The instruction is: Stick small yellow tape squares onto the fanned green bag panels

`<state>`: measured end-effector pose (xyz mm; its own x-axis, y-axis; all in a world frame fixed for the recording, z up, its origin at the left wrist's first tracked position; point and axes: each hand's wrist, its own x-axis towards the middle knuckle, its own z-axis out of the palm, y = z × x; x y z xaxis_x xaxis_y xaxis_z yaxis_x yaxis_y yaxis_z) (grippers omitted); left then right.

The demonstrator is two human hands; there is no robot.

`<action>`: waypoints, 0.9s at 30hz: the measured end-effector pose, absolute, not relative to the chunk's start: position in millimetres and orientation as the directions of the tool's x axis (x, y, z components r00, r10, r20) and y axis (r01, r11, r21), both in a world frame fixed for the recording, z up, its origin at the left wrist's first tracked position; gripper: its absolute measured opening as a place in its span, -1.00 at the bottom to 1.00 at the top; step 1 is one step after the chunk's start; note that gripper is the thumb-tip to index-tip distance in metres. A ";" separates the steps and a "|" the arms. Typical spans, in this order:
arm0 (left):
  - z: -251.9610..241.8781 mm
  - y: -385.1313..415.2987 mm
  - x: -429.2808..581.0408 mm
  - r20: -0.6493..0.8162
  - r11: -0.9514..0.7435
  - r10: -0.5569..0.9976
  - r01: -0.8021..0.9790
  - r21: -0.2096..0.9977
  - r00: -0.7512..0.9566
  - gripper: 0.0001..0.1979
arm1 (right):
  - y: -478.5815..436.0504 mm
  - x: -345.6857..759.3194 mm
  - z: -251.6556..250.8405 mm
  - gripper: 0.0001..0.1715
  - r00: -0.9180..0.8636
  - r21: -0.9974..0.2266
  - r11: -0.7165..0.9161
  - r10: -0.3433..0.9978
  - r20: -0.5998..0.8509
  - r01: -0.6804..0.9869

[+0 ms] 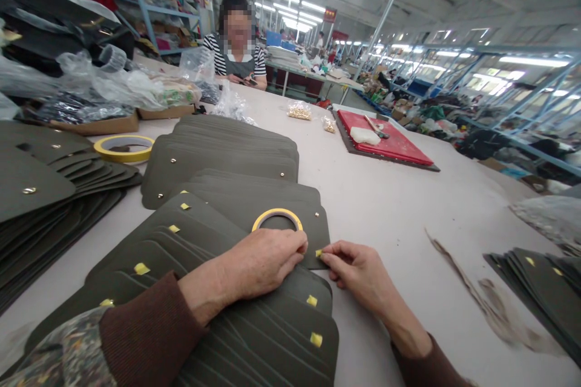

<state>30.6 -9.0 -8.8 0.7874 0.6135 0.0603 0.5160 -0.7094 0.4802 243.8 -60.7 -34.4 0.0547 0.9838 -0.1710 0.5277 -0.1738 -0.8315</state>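
My left hand (258,260) is closed on a roll of yellow tape (276,213), whose lower part is hidden behind the fingers. Just to the right, my right hand (358,269) pinches a small piece of yellow tape (318,253) near the edge of a dark olive panel (302,199) with a metal stud. Below my left hand lies a fanned stack of similar panels (272,338), several with yellow tape squares at their edges. Behind these, another stack of panels (222,154) shows small metal studs.
At left lie more panels (40,193) and a second yellow tape roll (124,149). A red board (390,139) with a hammer and bags of gold-coloured hardware (298,110) are farther back. Taped panels (540,290) and a cloth strip (467,278) lie right. Across the table sits a person (236,60).
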 end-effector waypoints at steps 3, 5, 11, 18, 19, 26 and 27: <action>-7.7 -9.0 29.8 0.081 -0.719 0.612 0.510 0.472 0.787 -0.87 | -58.6 237.6 -36.3 -0.79 0.045 -0.718 -0.027 0.999 0.006 0.695; -7.4 -8.9 29.3 0.105 -0.722 0.618 0.510 0.467 0.779 -0.85 | -56.3 234.7 -35.7 -0.80 0.038 -0.668 0.014 0.997 0.062 0.744; -8.3 -6.7 26.9 0.264 -0.739 0.639 0.483 0.469 0.722 -0.76 | -54.8 238.9 -26.9 -0.79 -0.111 -0.733 -0.024 0.985 -0.135 0.680; -11.6 -9.2 25.9 0.236 -0.721 0.663 0.522 0.455 0.710 -0.55 | -56.3 229.0 -18.3 -0.81 -0.086 -0.767 0.337 0.933 0.348 0.547; -11.8 -9.6 26.3 0.235 -0.724 0.660 0.521 0.453 0.714 -0.56 | -56.3 225.6 -18.0 -0.80 -0.128 -0.733 0.408 0.904 0.408 0.543; -8.9 -10.1 28.6 0.195 -0.708 0.666 0.527 0.470 0.720 -0.67 | -52.1 209.3 -22.5 -0.82 -0.222 -0.506 0.576 0.772 0.596 0.642; -8.2 -9.7 28.6 0.182 -0.701 0.671 0.534 0.472 0.719 -0.71 | -51.5 208.7 -23.5 -0.82 -0.223 -0.475 0.574 0.763 0.607 0.667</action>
<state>28.6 -9.7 -8.2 0.7188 0.6709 0.1822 0.5345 -0.7009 0.4724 208.7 -51.5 -23.5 -0.2233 0.7626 0.6071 0.6672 0.5737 -0.4752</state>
